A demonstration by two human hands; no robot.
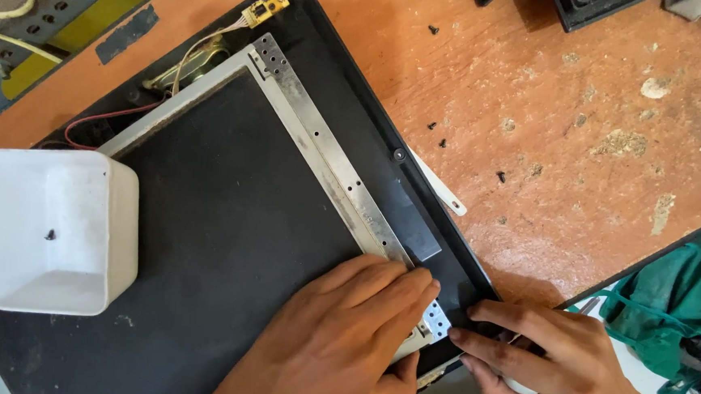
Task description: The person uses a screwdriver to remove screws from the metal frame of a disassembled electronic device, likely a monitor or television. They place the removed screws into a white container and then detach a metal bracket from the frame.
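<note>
Lower right of the frame, left hand flat, fingers together, on dark panel, right hand pinching its corner beside metal bracket, white tub left, scuffed orange table, scattered screws.

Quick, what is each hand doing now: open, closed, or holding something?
Left hand: open, lying flat on the dark panel, holding nothing.
Right hand: fingers touch the black frame corner; a grip cannot be told.

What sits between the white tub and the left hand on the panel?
Nothing: in the head view only bare dark panel surface lies between the white tub and the left hand. The tub holds one small screw.
</note>
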